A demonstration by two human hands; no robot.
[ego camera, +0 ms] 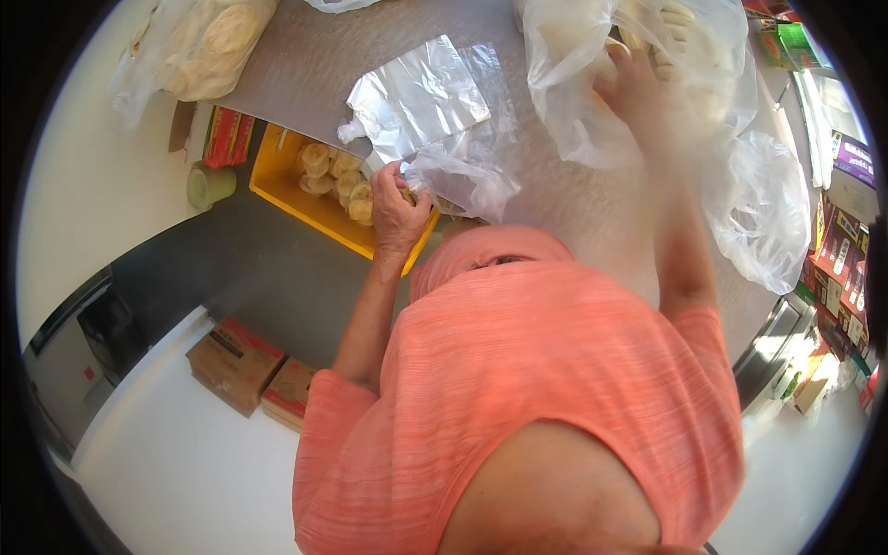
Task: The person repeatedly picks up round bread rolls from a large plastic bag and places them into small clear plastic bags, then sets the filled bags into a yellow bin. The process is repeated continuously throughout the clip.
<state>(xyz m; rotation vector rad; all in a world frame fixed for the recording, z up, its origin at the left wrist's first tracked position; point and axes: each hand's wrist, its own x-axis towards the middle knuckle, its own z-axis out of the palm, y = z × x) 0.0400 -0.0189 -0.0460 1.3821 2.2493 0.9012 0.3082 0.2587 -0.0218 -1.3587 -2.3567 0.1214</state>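
My left hand (399, 211) pinches the edge of a small clear plastic bag (465, 180) at the table's near edge. Beside that bag lies a flat stack of plastic bags (423, 97). Further right, my right hand (628, 83) reaches into the mouth of a large clear plastic bag (572, 90). Pale, round flat breads or dough pieces (673, 35) fill it. The fingertips are at one of these pieces; whether they grip it is unclear, and steam or blur veils the forearm. Below my left hand, a yellow crate (312, 208) contains several wrapped round breads (347, 180).
Another bag of flat breads (222, 48) sits at the table's far left. A crumpled clear bag (760, 208) lies at the right, near stacked printed cartons (836, 257). A green cup (210, 186) stands left of the crate. Cardboard boxes (236, 361) rest on a white surface behind me.
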